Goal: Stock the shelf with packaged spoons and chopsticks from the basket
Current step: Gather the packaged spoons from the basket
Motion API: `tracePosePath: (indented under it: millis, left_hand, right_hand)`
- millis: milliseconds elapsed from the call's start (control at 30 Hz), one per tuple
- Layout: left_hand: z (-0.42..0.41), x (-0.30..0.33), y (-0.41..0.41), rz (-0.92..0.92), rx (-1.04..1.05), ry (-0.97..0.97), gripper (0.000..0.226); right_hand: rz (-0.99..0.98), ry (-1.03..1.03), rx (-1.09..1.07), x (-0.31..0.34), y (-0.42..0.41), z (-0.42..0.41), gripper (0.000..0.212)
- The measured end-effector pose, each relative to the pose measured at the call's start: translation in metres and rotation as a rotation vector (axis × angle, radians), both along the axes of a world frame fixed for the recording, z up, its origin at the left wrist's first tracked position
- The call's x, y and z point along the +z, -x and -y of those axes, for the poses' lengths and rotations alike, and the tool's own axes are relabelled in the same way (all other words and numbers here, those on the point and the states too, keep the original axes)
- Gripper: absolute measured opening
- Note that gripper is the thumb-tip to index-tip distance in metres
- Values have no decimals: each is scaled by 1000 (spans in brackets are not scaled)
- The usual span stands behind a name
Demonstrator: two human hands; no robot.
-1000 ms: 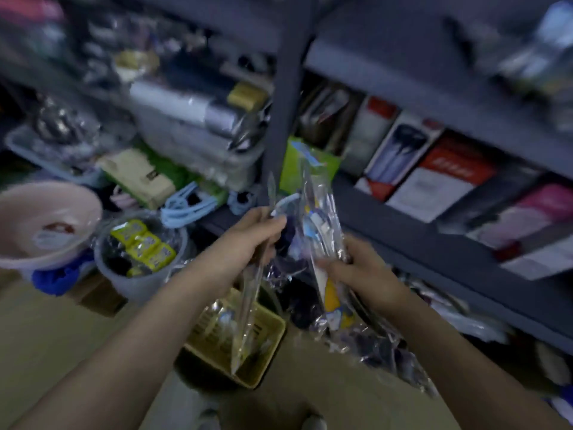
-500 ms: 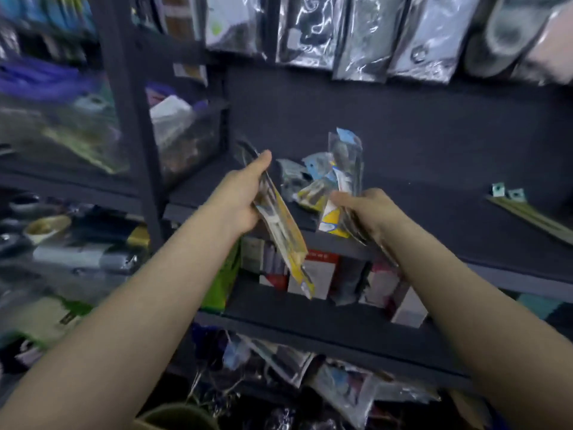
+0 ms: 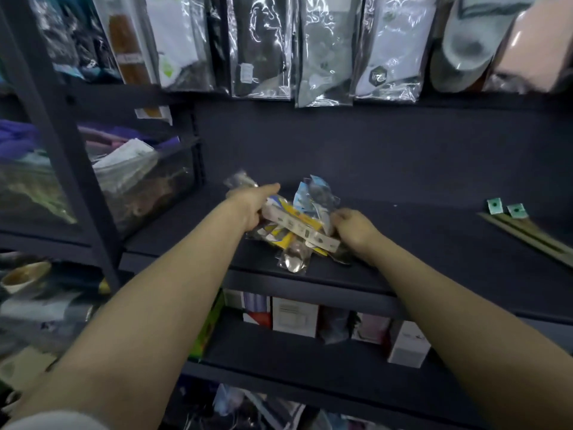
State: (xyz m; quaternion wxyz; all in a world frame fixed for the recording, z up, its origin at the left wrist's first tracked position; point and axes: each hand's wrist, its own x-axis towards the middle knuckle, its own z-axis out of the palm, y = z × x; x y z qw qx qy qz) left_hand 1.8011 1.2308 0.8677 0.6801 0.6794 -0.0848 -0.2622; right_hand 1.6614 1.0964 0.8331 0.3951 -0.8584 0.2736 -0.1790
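A heap of clear packets of spoons with yellow, white and blue cards lies on the dark middle shelf. My left hand grips the heap's left side. My right hand is closed on the right side, by an upright blue-topped packet. One spoon's bowl sticks out toward the shelf's front edge. Two packets of chopsticks with green tags lie at the far right of the same shelf. The basket is out of view.
Bagged socks hang from the shelf above. A clear bin of folded cloth sits behind a dark upright post at left. Boxes line the shelf below. Bare shelf lies between the heap and the chopsticks.
The view rose from the floor and basket to the middle shelf. Both hands carried the packets up and lowered them onto the shelf surface.
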Motion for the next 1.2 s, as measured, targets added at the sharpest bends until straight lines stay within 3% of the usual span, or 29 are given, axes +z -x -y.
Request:
tracePosePath:
  millis: [67, 167, 333, 433, 600, 700, 800, 867, 900, 1000, 1200]
  left_hand:
    - [10, -6, 7, 141, -5, -200, 107]
    - [15, -17, 22, 486, 20, -576, 95]
    - [0, -44, 15, 788, -9, -829, 84]
    - [-18, -48, 15, 762, -34, -779, 76]
    - [-61, -49, 32, 962, -38, -630, 63]
    - [-102, -51, 49, 1086, -17, -474, 49]
    - [-157, -63, 68, 1272, -44, -329, 34]
    - [-198, -82, 73, 1476, -89, -415, 34]
    - [-218, -97, 71, 1535, -141, -500, 35]
    - [-284, -162, 61, 1370, -335, -763, 39]
    - [-408, -317, 75, 823, -360, -905, 40]
  right_hand:
    - [102, -45, 35, 1, 10, -1, 25]
    - [74, -27, 160, 10, 27, -12, 21]
    - [-310, 589, 353, 8, 31, -31, 54]
    - [-364, 698, 277, 2, 24, -37, 66]
    - [-409, 813, 2, -5, 13, -55, 60]
    - [-158, 917, -145, -9, 10, -79, 45]
    - [254, 998, -24, -15, 13, -130, 29]
    - [351, 1028, 215, -29, 17, -173, 28]
    - [299, 1005, 362, -40, 18, -192, 29]
    - [-98, 774, 681, -95, 11, -246, 20]
    - [-596, 471, 922, -271, -12, -317, 16]
